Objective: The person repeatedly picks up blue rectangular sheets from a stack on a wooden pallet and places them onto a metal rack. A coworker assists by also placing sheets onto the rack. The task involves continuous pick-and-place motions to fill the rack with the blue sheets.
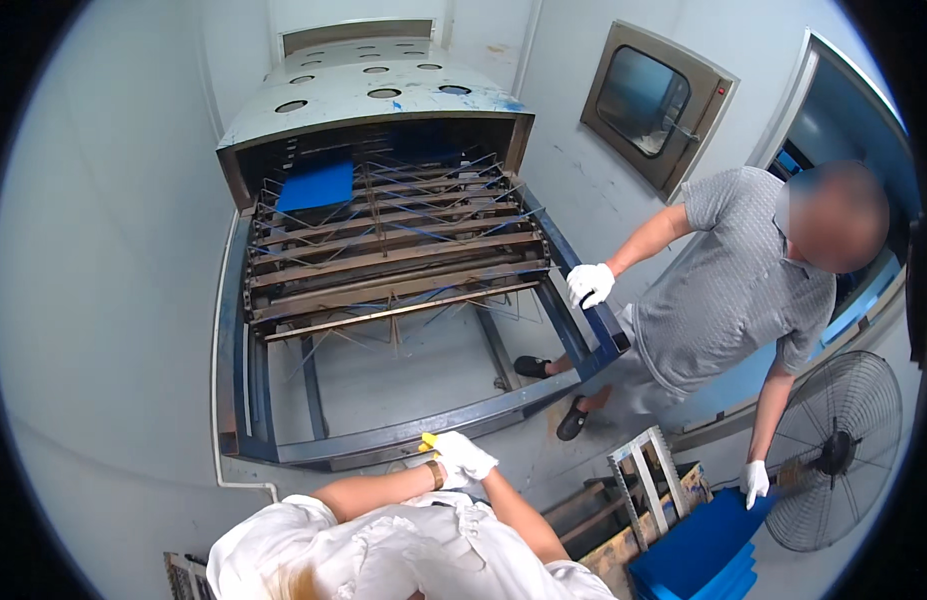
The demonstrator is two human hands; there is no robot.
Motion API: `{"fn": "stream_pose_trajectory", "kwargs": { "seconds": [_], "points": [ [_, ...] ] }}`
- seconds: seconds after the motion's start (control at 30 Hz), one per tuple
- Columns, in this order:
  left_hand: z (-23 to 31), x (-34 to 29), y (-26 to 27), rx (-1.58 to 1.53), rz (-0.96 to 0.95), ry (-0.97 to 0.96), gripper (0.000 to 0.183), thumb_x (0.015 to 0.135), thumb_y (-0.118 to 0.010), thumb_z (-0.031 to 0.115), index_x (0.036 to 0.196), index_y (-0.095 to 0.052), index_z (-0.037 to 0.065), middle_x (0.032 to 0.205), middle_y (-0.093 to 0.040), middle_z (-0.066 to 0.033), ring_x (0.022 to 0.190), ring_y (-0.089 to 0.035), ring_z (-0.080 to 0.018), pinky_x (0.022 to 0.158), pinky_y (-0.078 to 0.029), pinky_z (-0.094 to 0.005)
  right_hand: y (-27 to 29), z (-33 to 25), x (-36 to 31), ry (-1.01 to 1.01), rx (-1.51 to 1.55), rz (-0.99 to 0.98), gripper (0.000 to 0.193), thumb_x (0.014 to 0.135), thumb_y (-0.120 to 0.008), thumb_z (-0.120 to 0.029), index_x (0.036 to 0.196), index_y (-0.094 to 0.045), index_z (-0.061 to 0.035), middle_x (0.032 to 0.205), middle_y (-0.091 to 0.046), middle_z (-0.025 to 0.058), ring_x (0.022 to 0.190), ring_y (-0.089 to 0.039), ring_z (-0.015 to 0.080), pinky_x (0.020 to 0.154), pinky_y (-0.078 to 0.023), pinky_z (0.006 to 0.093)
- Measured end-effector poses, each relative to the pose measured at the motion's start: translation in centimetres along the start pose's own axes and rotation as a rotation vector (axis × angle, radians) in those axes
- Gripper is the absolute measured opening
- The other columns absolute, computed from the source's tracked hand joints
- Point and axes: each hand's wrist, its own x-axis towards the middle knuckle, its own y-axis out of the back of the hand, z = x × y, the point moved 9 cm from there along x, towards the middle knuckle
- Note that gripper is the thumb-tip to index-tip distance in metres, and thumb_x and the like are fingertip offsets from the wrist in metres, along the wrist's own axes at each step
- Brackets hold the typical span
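My right hand (467, 456), in a white glove, lies over my left hand (453, 478) in front of my body. A small yellow patch shows at the right hand's fingertips; whether it is part of the glove or a separate thing, I cannot tell. The right fingers look curled. Most of my left hand is hidden beneath the right, and a brown band (438, 474) circles that wrist. Just beyond my hands runs the dark metal frame (403, 432) of a conveyor with slats and wire racks (383, 250). On its far left part rests a blue sheet (316, 187), by the oven-like tunnel's mouth.
At the right a co-worker (728, 275) in white gloves holds the frame's corner with one hand. The other touches a stack of blue sheets (688, 550). A caged fan (833, 450) stands beside that stack. A windowed hatch (643, 100) is on the far wall.
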Motion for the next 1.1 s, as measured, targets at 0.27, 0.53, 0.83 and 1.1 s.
{"fn": "stream_pose_trajectory", "kwargs": {
  "seconds": [0.27,0.53,0.83,1.1],
  "points": [
    [1.6,0.2,-0.4,0.043,-0.002,0.009,0.029,0.083,-0.037,0.025,0.102,-0.053,0.011,0.096,-0.057,-0.0089,0.086,-0.054,-0.0182,0.074,-0.045,-0.0325,0.3,-2.4,0.4,0.071,0.019,0.052,0.027,0.081,-0.056,-0.026,0.088,-0.063,-0.0014,0.078,-0.062,0.0025,0.068,-0.051,0.0067,0.061,-0.043,0.0217],
    [2.4,0.2,0.2,0.077,0.002,0.019,0.029,0.082,-0.038,0.025,0.102,-0.053,0.011,0.095,-0.057,-0.0092,0.085,-0.054,-0.0188,0.073,-0.045,-0.0331,0.6,-2.7,1.3,0.058,0.030,0.077,0.028,0.082,-0.055,-0.028,0.085,-0.065,-0.0021,0.069,-0.058,-0.0015,0.060,-0.047,0.0047,0.054,-0.039,0.0203],
    [4.6,-0.7,1.1,0.080,0.006,0.042,0.028,0.080,-0.040,0.024,0.101,-0.053,0.010,0.094,-0.057,-0.0096,0.083,-0.055,-0.0195,0.071,-0.045,-0.0337,0.5,-1.7,4.1,0.022,-0.009,0.098,0.033,0.082,-0.054,-0.033,0.083,-0.065,-0.0013,0.067,-0.058,-0.0025,0.061,-0.047,0.0061,0.055,-0.039,0.0220],
    [7.8,-1.9,1.9,0.081,-0.011,-0.002,0.028,0.079,-0.042,0.024,0.101,-0.053,0.010,0.093,-0.057,-0.0100,0.082,-0.055,-0.0201,0.070,-0.045,-0.0343,-1.7,-1.7,8.3,0.050,-0.030,-0.014,0.028,0.082,-0.053,-0.025,0.086,-0.063,0.0002,0.072,-0.060,-0.0007,0.063,-0.048,0.0071,0.058,-0.041,0.0222]
  ]
}}
